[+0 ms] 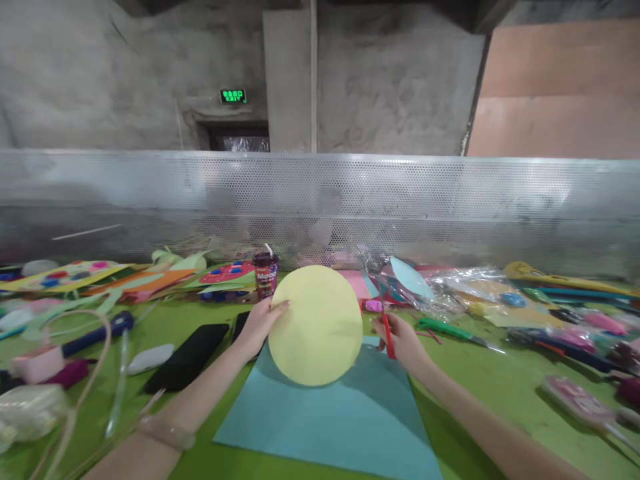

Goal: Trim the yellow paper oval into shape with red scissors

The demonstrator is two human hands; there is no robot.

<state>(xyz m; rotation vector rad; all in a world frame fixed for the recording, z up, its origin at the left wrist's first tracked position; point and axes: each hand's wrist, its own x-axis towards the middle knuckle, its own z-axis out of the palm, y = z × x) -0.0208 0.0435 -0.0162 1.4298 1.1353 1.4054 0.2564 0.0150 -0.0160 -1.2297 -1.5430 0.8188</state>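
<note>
A pale yellow paper circle (316, 327) is held upright by my left hand (257, 327), which pinches its left edge with the thumb in front. My right hand (397, 337), to the right of the circle, is closed round the red handle of a pair of scissors (389, 335). The scissor blades are hard to make out against the clutter behind. Below the circle, a sheet of blue paper (325, 423) lies flat on the green table, partly covered from view by the circle.
Left of me lie a black case (187, 357) and a white oval object (150, 359). A dark drink cup (265, 275) with a straw stands behind. On the right are a green-handled cutter (457, 331), clear plastic wrapping (450, 293) and a pink device (580, 403). A perforated metal panel (425, 200) borders the back.
</note>
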